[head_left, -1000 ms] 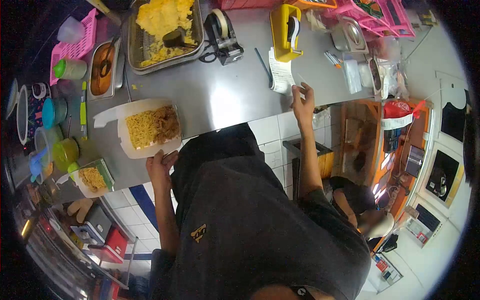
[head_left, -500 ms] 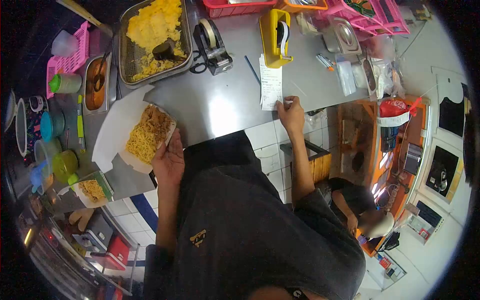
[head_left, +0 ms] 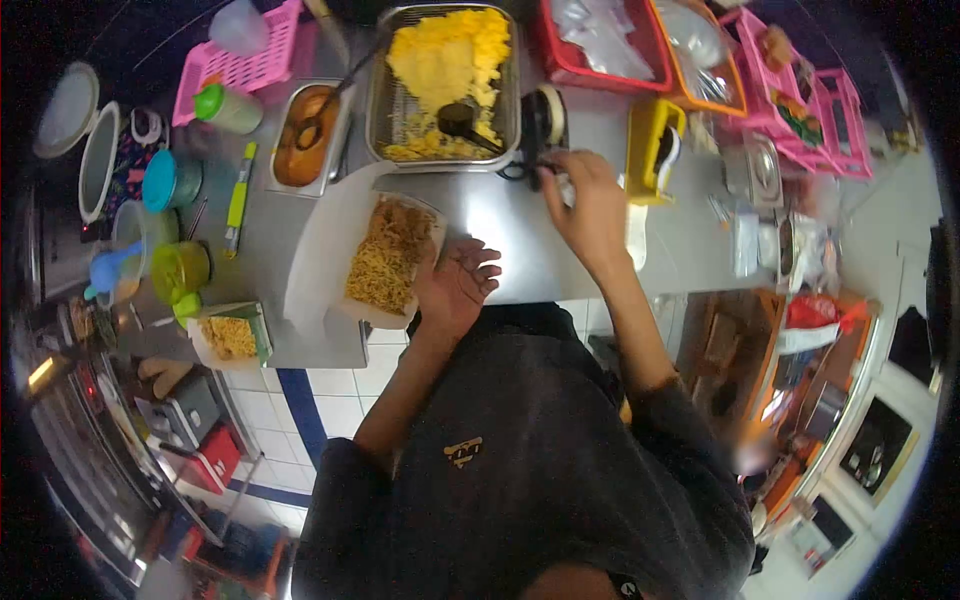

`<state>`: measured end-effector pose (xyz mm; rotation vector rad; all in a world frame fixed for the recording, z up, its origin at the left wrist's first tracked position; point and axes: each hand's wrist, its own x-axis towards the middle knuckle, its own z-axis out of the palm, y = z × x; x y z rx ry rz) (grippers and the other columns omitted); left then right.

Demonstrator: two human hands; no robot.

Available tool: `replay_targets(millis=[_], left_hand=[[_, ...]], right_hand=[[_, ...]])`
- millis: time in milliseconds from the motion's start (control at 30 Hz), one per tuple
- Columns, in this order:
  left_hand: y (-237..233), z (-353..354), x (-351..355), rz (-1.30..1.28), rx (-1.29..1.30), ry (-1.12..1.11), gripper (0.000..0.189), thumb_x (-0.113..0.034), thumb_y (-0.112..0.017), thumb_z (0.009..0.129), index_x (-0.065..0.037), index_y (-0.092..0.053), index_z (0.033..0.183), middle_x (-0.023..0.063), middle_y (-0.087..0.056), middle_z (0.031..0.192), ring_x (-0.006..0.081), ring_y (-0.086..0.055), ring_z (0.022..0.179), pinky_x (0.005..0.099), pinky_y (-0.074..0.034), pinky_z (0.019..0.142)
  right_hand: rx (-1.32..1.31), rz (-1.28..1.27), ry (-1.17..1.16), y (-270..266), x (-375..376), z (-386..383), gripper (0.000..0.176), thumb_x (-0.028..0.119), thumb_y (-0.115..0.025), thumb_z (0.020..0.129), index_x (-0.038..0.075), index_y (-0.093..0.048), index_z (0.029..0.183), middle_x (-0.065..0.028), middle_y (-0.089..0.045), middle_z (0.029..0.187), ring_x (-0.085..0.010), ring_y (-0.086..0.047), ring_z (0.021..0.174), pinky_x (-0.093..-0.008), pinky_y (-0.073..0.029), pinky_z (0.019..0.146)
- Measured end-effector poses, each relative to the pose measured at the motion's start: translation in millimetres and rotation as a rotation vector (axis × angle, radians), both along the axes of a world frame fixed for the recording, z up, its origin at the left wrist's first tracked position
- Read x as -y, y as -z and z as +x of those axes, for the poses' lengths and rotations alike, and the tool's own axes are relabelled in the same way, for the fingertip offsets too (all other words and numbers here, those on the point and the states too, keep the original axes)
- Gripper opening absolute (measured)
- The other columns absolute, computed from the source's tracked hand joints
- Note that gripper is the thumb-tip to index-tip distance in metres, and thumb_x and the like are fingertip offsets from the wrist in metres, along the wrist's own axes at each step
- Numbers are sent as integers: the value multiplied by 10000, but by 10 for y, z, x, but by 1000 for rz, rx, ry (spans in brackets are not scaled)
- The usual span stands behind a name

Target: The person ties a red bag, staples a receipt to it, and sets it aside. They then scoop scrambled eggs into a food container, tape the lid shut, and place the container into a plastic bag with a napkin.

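Observation:
An open white paper box with noodles and brown topping stands on the steel counter. My left hand is beside its right side, palm up, fingers spread, thumb near the box edge. My right hand reaches over the counter at the black scissors by the black tape dispenser; its fingers are bent and blurred, and whether they grip the handle is unclear. A printed receipt lies partly behind my right wrist, below the yellow dispenser.
A wire-lined tray holds yellow shredded food and a dark scoop. Left of it are a sauce pan, a green-lidded bottle and a smaller noodle box. Red and pink baskets line the back.
The view has shifted, with counter items appearing farther right and lower. My right hand has left the receipt and moved left to the scissors. My left hand has opened beside the box.

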<state>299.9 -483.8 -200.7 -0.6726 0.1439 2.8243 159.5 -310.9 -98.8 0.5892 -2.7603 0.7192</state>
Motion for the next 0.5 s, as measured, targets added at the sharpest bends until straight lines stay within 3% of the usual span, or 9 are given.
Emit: replay_targets(millis=[67,133,167,200,233,267,400,467,500], left_hand=[[-31,-81,49,-139,-25,112,560,-515,-397,1012,-7,-599,1130,218,-675,1076,318,-676,904,410,-528,775],[-84,-178,48,-169,-31,86,506,-472,-399,1022,-20,-583,1154,210,-677,1065,316,-683,884,406,-537,777],[-129,-238,37,-278,-17,93,461,-428,-414,1027,-21,-572,1172,200,-683,1053,302,-690,874,387,-552,776],[-159,-305,43,-385,-2,98,418,-385,-428,1032,-21,-561,1190,191,-689,1041,288,-697,863,369,-566,774],[-177,-375,67,-342,-5,85,340,-304,-430,1038,-23,-542,1191,216,-683,1065,327,-701,922,390,-573,810],[-186,-451,54,-338,-4,63,340,-304,-430,1038,-23,-542,1191,216,-683,1065,327,-701,922,390,-573,810],[-160,-731,17,-459,-4,-5,342,-299,-465,1029,-6,-495,1202,280,-657,1111,412,-670,1069,454,-568,913],[-155,-845,-29,-599,0,-62,397,-340,-438,1052,13,-447,1233,293,-651,1119,417,-671,1067,468,-564,931],[-172,-878,-38,-596,11,-71,397,-340,-438,1052,13,-447,1233,293,-651,1119,417,-671,1067,468,-564,931]], right_hand=[[-34,28,-126,83,344,-340,206,173,-724,832,39,-666,978,-139,-684,915,-311,-657,914,-398,-539,746],[-44,299,-343,266,595,-636,361,202,-734,829,44,-625,1135,-157,-702,930,-287,-696,788,-397,-556,673],[-54,297,-363,314,696,-725,361,202,-734,829,44,-625,1135,-157,-702,930,-287,-696,788,-397,-556,673],[76,483,-336,329,803,-810,381,189,-711,832,44,-599,1167,-152,-709,899,-282,-710,782,-396,-564,653],[206,673,-303,349,884,-878,403,175,-687,835,44,-572,1198,-146,-716,867,-277,-723,775,-394,-573,633],[197,680,-323,380,921,-923,403,175,-687,835,44,-572,1198,-146,-716,867,-277,-723,775,-394,-573,633],[100,717,-430,451,947,-1052,430,136,-586,873,9,-533,1281,-136,-704,850,-264,-725,772,-356,-572,583],[-266,747,-359,489,999,-1200,474,133,-562,884,4,-503,1336,-118,-668,909,-247,-700,806,-336,-569,562],[-296,739,-298,495,1072,-1301,480,137,-544,891,-3,-495,1347,-102,-631,948,-231,-672,833,-321,-566,560]])
